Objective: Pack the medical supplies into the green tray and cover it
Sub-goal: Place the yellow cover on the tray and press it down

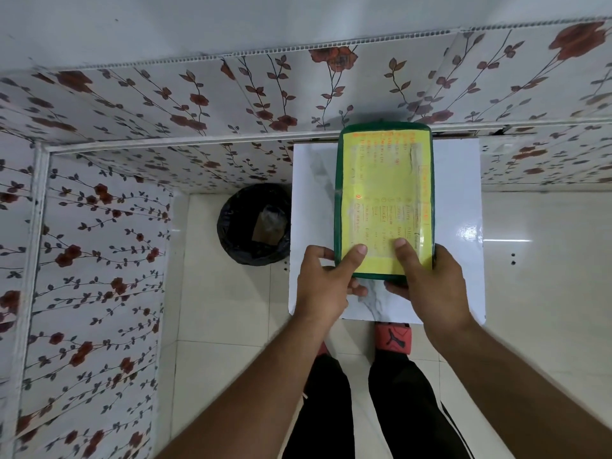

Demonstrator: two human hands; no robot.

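A green tray (338,193) lies lengthwise on a small white marble-patterned table (311,180). Its lid is on: a green-rimmed cover (384,187) with a yellow sheet of orange writing under clear plastic. My left hand (326,283) grips the tray's near left corner, thumb pressed on the yellow cover and fingers curled underneath. My right hand (430,283) holds the near right corner the same way, thumb on top. Whatever is inside the tray is hidden by the cover.
A black-lined waste bin (255,223) stands on the tiled floor just left of the table. Floral-papered walls close in behind and to the left. My legs and red slippers (392,337) are at the table's near edge.
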